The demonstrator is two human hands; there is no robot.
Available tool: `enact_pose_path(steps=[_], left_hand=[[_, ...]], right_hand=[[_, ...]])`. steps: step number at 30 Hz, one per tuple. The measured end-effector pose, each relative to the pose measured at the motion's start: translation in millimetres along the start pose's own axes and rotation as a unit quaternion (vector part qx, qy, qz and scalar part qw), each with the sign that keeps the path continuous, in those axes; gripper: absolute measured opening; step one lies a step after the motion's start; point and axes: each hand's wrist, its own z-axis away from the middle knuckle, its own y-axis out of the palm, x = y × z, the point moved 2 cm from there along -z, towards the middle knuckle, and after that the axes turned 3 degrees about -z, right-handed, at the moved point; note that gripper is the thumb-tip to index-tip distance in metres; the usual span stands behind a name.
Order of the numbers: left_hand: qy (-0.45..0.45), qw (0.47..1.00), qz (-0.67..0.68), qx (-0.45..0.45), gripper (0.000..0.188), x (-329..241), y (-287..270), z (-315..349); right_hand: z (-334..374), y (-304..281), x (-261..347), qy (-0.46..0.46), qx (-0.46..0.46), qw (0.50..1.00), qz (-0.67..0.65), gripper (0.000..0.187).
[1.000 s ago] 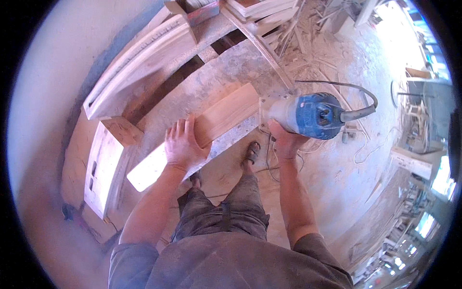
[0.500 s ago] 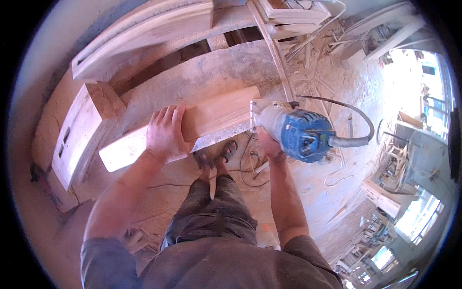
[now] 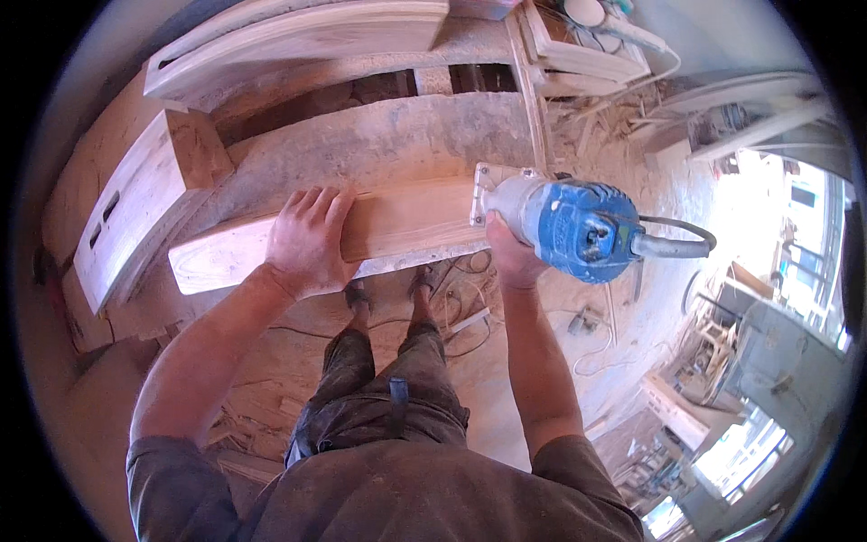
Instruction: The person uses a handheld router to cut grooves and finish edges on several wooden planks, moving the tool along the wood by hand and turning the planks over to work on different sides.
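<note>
A pale wooden board point(image 3: 411, 215) with a rounded left end lies across the front of the workbench point(image 3: 388, 135). Spread over its top face, my left hand point(image 3: 310, 237) presses down left of the middle, thumb at the near edge. My right hand point(image 3: 513, 257) grips the grey neck of a blue trim router point(image 3: 587, 230), which is held on its side. The router's clear square base plate point(image 3: 481, 194) sits against the board's right end and hides that end and the bit. Part of my right fingers is hidden under the router.
A slotted wooden piece point(image 3: 135, 208) stands on the bench at left; a longer grooved beam point(image 3: 307, 45) lies along the back. Another strip point(image 3: 533, 90) crosses the bench's right part. The router's cord point(image 3: 677, 242) loops off to the right. Wood scraps and cables lie on the dusty floor point(image 3: 542, 361).
The router has moved a little away from me along the board's right end, its base plate now covering the far corner. My left hand keeps its hold. The whole view has shifted slightly.
</note>
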Motion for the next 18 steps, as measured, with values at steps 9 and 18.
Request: enact_pose_path(steps=[9, 18], left_hand=[[-0.018, 1.000, 0.000, -0.011, 0.069, -10, -6, -6], [-0.105, 0.978, 0.000, 0.183, 0.046, -38, 28, -28]], right_hand=[[-97, 7, 27, 0.063, -0.092, 0.989, -0.094, 0.078], [-130, -126, 23, -0.053, -0.101, 0.993, 0.000, 0.071]])
